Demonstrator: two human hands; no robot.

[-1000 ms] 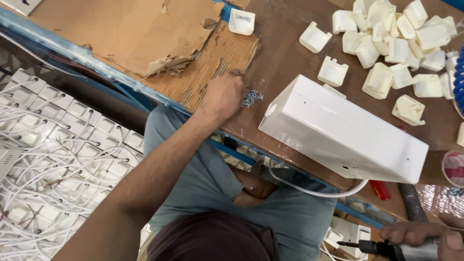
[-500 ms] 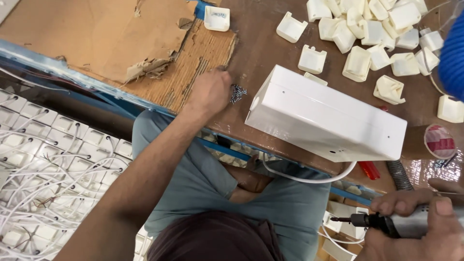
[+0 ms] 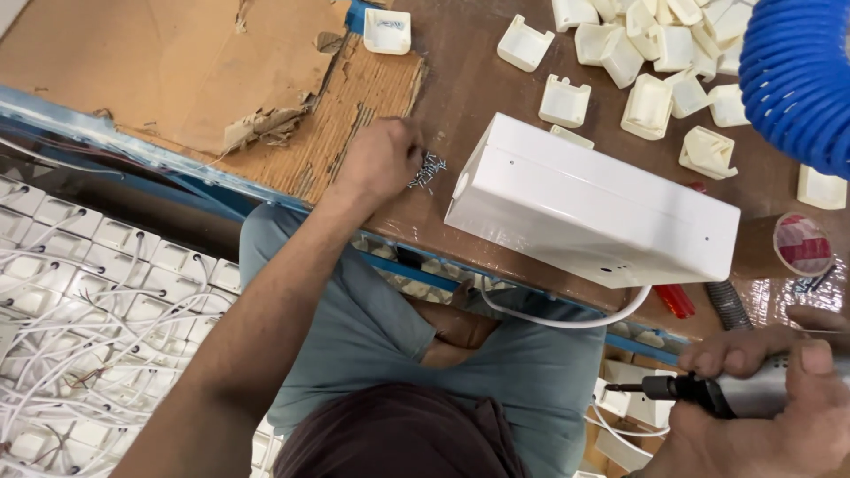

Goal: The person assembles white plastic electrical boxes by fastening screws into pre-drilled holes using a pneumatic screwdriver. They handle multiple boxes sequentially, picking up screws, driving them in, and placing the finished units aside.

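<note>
Far left, below the bench edge: rows of small white modules with white leads [image 3: 80,292], lying in a tangle. Torn cardboard sheet [image 3: 177,62] on the brown table [image 3: 478,80].

Left hand [image 3: 382,159] is on the small pile of screws [image 3: 428,170] at the table's near edge, fingers curled together over the pile; whether a screw is pinched, cannot tell. Compared with a second ago the hand sits at the same pile, so picking appears ongoing.

Centre: white rectangular housing [image 3: 593,204], tilted, just right of the screws, white cable [image 3: 575,320] leaving its near side. Pale plastic caps [image 3: 655,53] scattered far right; blue ribbed hose [image 3: 797,80] at the edge.

Right hand [image 3: 770,398], near right, clamped around a powered screwdriver [image 3: 699,391], bit pointing left. It has come further into view, apart from the housing.
</note>
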